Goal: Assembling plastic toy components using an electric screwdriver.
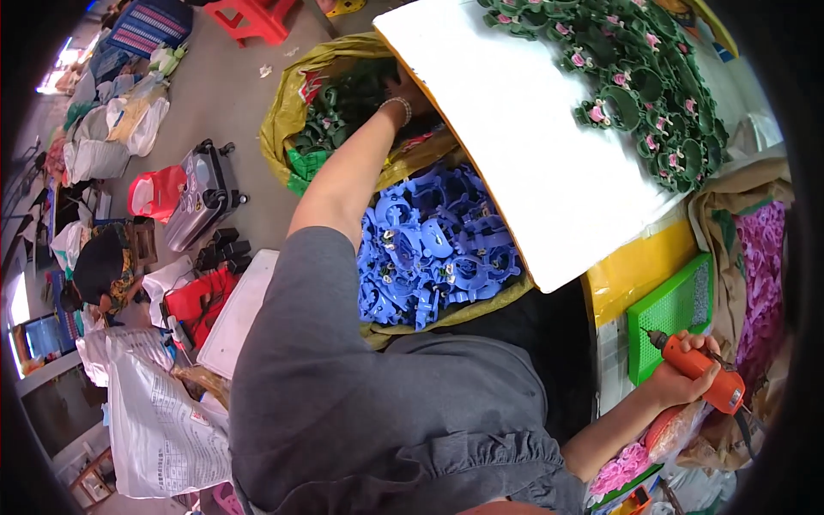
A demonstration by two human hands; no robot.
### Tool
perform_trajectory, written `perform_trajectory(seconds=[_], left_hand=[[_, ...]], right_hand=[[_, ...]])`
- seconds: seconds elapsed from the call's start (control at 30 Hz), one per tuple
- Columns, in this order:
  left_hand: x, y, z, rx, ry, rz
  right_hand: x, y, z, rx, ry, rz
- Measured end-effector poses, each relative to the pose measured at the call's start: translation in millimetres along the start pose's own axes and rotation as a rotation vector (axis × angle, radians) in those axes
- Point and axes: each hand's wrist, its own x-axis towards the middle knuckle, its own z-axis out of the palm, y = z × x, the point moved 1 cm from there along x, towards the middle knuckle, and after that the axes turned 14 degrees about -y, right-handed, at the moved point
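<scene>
My left arm reaches forward into a yellow woven bag [279,112] that holds dark green plastic parts [330,116]. Beside the white tabletop's edge, my left hand [408,93] is down among those parts; shadow hides its fingers. A beaded bracelet [398,106] circles that wrist. At the right, my right hand [687,379] is wrapped round an orange electric screwdriver [719,384], its tip pointing up and left over a green tray [636,343]. On the white tabletop [506,112] lies a cluster of dark green ring-shaped parts with pink flower-like pieces [652,94].
Blue plastic parts [429,245] fill another bag close to my body. Pink pieces [760,275] fill a brown sack at the far right. Left on the floor stand a suitcase [202,197] and a red bag [156,192]; a red stool [253,19] is farther ahead.
</scene>
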Motion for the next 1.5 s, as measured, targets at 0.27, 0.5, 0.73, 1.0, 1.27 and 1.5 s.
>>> perform_trajectory(seconds=[0.27, 0.5, 0.73, 1.0, 1.27, 1.5], left_hand=[[-120, -29, -68, -0.74, -0.07, 0.577], [-138, -92, -91, -0.058, 0.015, 0.046], [-123, -75, -73, 0.217, -0.093, -0.205], [-173, -6, -18, 0.262, 0.03, 0.075], [-195, -21, 14, 0.003, 0.031, 0.151], [-180, -12, -19, 0.041, -0.151, 0.164]], right_hand=[[5, -8, 2, 0.055, -0.08, -0.038], [-8, -10, -5, 0.057, -0.055, -0.04], [-7, -23, -24, 0.034, -0.038, -0.057], [0, -12, -21, 0.086, -0.077, -0.049], [-8, -6, -27, 0.089, -0.063, -0.051], [-8, -16, -46, 0.076, -0.021, -0.074]])
